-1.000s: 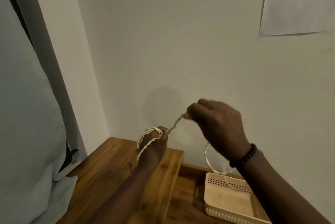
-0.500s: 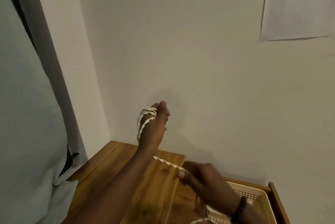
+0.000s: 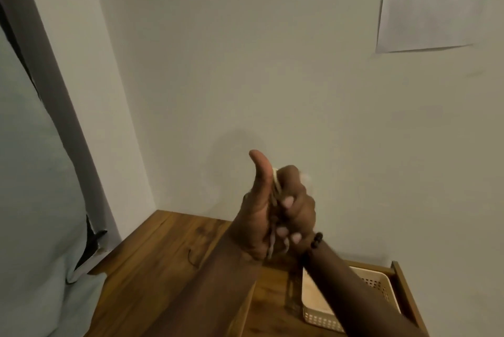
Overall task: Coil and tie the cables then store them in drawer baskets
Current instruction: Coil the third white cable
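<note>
A white twisted cable [image 3: 277, 183] is looped round my left hand [image 3: 255, 214], which is raised in front of the wall with its thumb pointing up. My right hand [image 3: 298, 207] comes in from the right and grips the cable loops against my left hand's fingers, hiding them. A short length of the cable hangs below the two hands. The cream perforated basket [image 3: 321, 319] sits in the open wooden drawer [image 3: 400, 285] at the lower right, partly behind my right forearm.
A wooden cabinet top [image 3: 163, 255] runs under my arms, set into the corner of the pale walls. A printed paper sheet [image 3: 431, 1] is stuck to the wall at the upper right. Light fabric [image 3: 27, 200] fills the left edge.
My right hand came up from low by the drawer and now closes over the coil on my left hand. My left hand turned so its thumb points up.
</note>
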